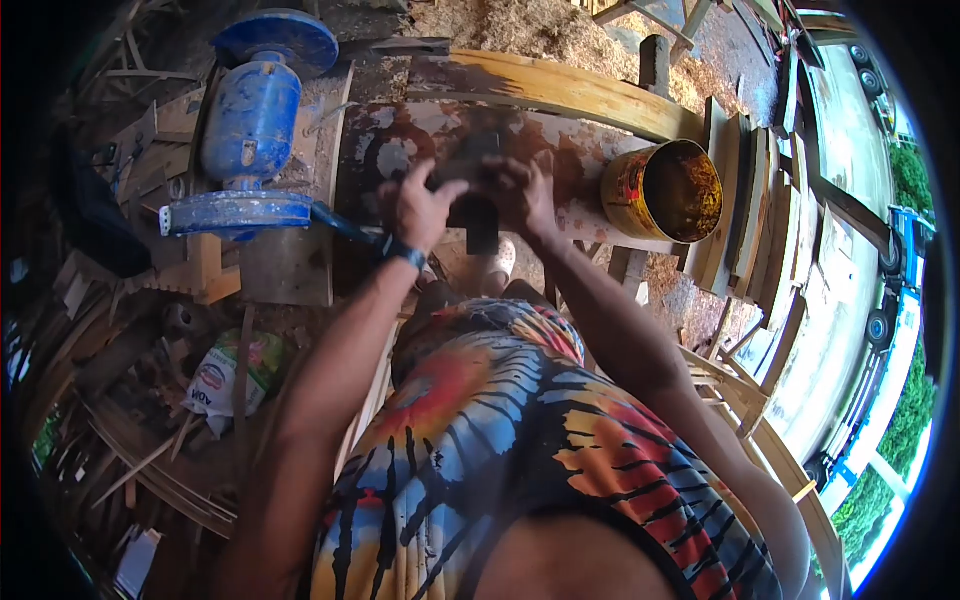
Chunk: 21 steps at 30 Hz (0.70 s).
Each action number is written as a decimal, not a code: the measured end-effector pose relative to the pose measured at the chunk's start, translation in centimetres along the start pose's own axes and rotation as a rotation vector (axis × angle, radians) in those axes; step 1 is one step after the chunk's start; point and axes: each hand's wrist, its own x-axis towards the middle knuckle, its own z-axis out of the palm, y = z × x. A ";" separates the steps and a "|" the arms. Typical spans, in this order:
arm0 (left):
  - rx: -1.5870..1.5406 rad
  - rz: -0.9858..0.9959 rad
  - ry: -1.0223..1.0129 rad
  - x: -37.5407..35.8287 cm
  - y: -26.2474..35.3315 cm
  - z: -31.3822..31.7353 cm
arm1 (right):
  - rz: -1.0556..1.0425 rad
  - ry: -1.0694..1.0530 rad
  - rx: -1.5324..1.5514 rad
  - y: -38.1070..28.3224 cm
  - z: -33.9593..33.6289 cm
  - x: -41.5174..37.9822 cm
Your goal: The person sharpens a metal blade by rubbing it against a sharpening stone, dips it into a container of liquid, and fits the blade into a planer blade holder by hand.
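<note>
My left hand (420, 208), with a dark band on its wrist, is over the bench, thumb and forefinger apart, and nothing shows in its grip. Close on its right, my right hand (527, 195) has its fingers curled inward beside a dark, flat piece (482, 228). Blur and shadow hide whether those fingertips hold that piece or something else. The piece lies between my hands, and its narrow end points toward my body. Beneath both hands is a brown, blotched bench board (575, 150) with wet-looking patches.
A yellow, stained can (625, 190) of dark liquid stands on the bench to the right. A blue motor machine (250, 125) sits at the left. Stacked planks (745, 205) lie beyond the can. Wood shavings (520, 30) cover the floor behind, and a printed sack (225, 380) lies lower left.
</note>
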 end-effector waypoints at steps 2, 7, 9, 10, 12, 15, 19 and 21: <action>-0.012 0.042 -0.015 -3.3 0.9 -1.6 | -0.201 0.022 -0.375 -1.5 -0.9 -3.7; 0.019 -0.049 -0.009 -0.4 0.3 -0.8 | -0.126 0.004 -0.323 -2.3 -0.4 -0.1; -0.012 -0.054 0.027 2.3 -1.1 0.2 | -0.041 -0.004 -0.275 -3.0 0.3 2.4; 0.018 -0.052 0.006 2.9 -1.1 -0.1 | -0.002 -0.004 -0.250 -3.1 0.5 2.8; -0.056 -0.010 0.060 1.2 -2.1 0.7 | 0.066 -0.069 -0.042 -1.9 0.4 1.8; 0.086 -0.027 -0.031 -3.8 -1.2 -0.8 | -0.101 -0.064 -0.308 -2.6 -1.0 -2.4; -0.047 -0.111 -0.002 -2.0 -1.0 -0.3 | -0.134 -0.076 -0.366 -2.3 -0.4 -1.2; -0.056 -0.125 0.018 1.3 -1.5 0.4 | -0.142 -0.054 -0.317 -2.8 -0.2 2.6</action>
